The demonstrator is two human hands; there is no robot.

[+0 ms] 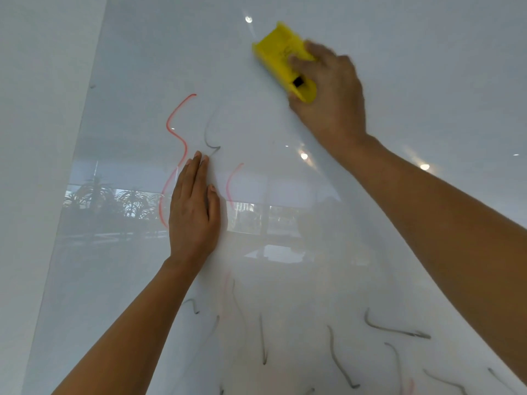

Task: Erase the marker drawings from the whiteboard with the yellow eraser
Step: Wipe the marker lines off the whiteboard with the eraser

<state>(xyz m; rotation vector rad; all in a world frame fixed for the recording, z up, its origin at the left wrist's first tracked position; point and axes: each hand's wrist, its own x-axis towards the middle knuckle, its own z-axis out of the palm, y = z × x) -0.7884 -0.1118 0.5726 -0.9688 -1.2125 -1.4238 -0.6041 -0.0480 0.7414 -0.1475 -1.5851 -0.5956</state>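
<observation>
right hand (pixel 328 92) has its grip clamped on the yellow eraser (pixel 281 57), left hand (pixel 194 206) flat and splayed on the whiteboard (pixel 399 38) — best sweep down firmly over the red squiggle (pixel 178 124) and grey strokes (pixel 393 329) — overlapping passes

Whiteboard (pixel 399 38): glossy white, pale grey sheen, faint reflections of dark plants and bright window panes low on the left. Wall strip (pixel 34 138) beside it: matte off-white.

Eraser (pixel 281 57): bright yellow, small black square mark near its lower end.

Red wavy line (pixel 174 129): coral red, fading to pale pink lower down. Short red stroke (pixel 232 181): same red, thin.

Grey squiggle (pixel 209 135): faint dark grey.

Lower strokes (pixel 393 329): smudged grey, scattered curved streaks; a few washed-out pink traces among them.
</observation>
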